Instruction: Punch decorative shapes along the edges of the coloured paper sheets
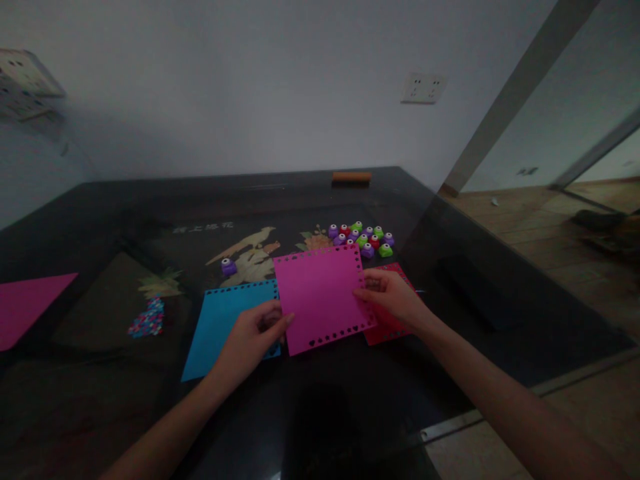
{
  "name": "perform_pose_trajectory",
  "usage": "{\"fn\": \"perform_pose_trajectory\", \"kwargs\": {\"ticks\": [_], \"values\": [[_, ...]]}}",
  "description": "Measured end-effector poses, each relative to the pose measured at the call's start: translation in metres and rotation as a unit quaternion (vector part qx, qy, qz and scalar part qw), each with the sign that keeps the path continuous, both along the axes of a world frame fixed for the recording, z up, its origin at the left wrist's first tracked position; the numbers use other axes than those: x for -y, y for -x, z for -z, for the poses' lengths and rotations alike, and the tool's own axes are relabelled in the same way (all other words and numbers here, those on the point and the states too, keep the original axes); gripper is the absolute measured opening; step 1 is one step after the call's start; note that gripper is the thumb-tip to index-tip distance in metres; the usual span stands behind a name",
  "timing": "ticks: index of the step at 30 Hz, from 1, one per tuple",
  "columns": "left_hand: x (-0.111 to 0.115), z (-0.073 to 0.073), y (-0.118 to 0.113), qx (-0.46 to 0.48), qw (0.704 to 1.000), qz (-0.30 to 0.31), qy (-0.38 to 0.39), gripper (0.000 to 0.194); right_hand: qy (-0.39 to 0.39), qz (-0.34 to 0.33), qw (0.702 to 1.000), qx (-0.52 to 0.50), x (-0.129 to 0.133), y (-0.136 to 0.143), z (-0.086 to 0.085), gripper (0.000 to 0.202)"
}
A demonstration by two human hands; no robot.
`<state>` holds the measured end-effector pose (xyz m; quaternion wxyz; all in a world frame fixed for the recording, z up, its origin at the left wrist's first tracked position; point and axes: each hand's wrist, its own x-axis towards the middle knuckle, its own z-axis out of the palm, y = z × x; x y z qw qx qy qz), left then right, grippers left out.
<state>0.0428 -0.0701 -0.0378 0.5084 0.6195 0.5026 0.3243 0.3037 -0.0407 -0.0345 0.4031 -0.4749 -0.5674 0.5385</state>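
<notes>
Okay, your left hand [253,335] and right hand [395,297] pinch pink paper [323,300], punched at 12, 3, 6 o'clock, seemingly not at 9.

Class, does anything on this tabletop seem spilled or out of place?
Yes: colourful bits lie loosely heaped left of the blue sheet, perhaps spilled. One purple piece sits alone, apart from the cluster of similar pieces beyond the held pink sheet.

The frame edge cuts off a pink sheet [31,305] at nine o'clock; a magenta sheet [321,297] partly hides the red sheet [381,329] at its three o'clock; tiny bits [149,319] at eight o'clock blur together.
</notes>
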Motion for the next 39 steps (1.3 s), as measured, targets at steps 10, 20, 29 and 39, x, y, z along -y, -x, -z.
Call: {"fn": "perform_pose_trajectory", "kwargs": {"ticks": [10,20,29,39], "values": [[0.001,0.001,-0.002,-0.052,0.997,-0.011,-0.054,0.024,0.017,0.062,0.998,-0.022,0.002,-0.004,0.004,0.014],[0.02,0.004,-0.014,-0.191,0.883,0.086,-0.42,0.018,0.044,0.185,0.978,-0.082,-0.001,-0.05,-0.001,0.034],[0.021,0.011,-0.086,-0.277,0.805,0.2,-0.485,0.014,0.074,0.264,0.961,-0.029,0.007,-0.109,0.01,0.047],[0.007,0.033,-0.091,-0.333,0.796,0.143,-0.485,0.031,0.092,0.237,0.967,0.026,0.015,-0.107,0.018,0.053]]}}
